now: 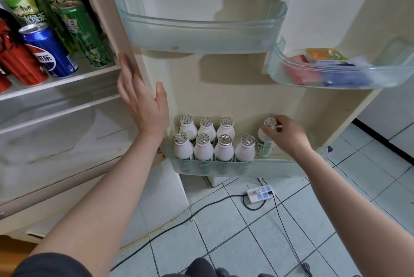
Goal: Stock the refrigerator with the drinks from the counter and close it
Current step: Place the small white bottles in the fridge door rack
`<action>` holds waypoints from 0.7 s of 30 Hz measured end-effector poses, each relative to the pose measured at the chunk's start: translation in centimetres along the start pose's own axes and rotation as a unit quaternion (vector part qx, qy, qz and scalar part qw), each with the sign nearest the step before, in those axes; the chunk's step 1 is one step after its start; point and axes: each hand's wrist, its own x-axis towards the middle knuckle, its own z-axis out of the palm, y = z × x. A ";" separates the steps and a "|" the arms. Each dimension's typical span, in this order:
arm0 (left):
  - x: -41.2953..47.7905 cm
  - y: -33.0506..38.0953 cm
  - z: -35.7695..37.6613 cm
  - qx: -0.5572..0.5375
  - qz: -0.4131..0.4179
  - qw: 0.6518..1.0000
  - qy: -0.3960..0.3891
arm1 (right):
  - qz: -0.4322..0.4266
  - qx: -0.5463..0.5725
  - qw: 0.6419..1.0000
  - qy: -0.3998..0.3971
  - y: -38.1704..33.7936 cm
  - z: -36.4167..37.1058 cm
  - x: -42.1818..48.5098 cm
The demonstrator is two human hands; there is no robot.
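Right hand (287,136) grips white bottle (265,143) by its neck in bottom door bin (275,168). Left hand (141,100) flat, fingers straight, apparently touching refrigerator door (235,93).

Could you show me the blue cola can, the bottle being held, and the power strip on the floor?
blue cola can (48,53): head view, on its printed side.
held bottle (264,145): head view, on its body, at the label.
power strip (260,194): head view, on its white top face.
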 end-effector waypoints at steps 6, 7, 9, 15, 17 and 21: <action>0.0 -0.2 0.0 -0.002 0.009 1.000 0.000 | -0.035 0.110 0.990 -0.086 -0.4 1.3 -0.1; 0.0 -0.2 0.0 -0.002 0.008 1.000 -0.001 | -0.041 0.123 0.987 -0.095 -0.4 1.5 -0.1; 0.0 -0.2 -0.1 -0.002 0.006 1.000 -0.004 | -0.048 0.147 0.981 -0.114 -0.4 1.5 0.0; 0.1 -0.2 -0.1 0.001 0.004 1.000 -0.006 | -0.005 0.139 0.986 -0.089 -0.1 1.4 0.1; 0.0 -0.2 -0.1 0.000 -0.005 1.000 -0.009 | 0.019 0.119 0.990 -0.072 -0.1 1.5 -0.1; 0.0 -0.2 -0.1 0.004 -0.006 1.000 -0.011 | 0.052 0.133 0.984 -0.103 -0.3 1.7 -0.1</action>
